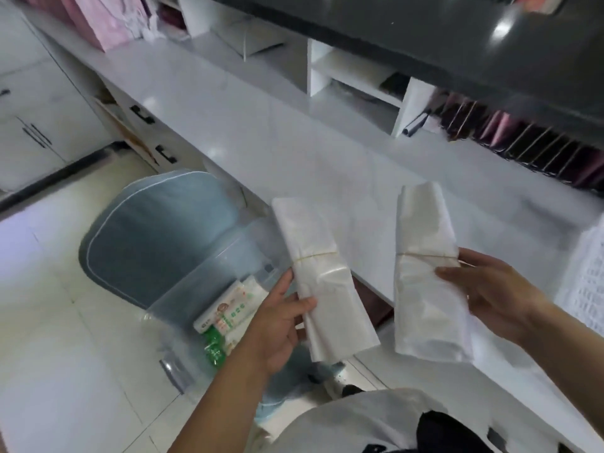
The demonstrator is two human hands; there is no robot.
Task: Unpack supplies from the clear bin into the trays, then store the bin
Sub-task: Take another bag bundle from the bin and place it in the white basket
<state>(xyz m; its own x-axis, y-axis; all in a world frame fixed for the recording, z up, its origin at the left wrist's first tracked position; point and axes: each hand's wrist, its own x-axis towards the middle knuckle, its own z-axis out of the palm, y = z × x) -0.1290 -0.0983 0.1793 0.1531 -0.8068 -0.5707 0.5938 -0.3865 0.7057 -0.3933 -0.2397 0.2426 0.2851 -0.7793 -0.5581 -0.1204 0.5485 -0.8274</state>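
Note:
I hold two folded bundles of white plastic bags, each tied round the middle with a rubber band. My left hand grips the left bundle by its lower half, above the clear bin. My right hand grips the right bundle from its right side, in front of the counter edge. The clear bin stands on the floor below the counter, with white and green packets inside. A white perforated tray shows at the right edge.
A long white counter runs diagonally, with white cubby shelves and a rack of dark and pink folders behind it. A blue-grey lid leans beside the bin. White cabinets with black handles stand at left. The floor is pale tile.

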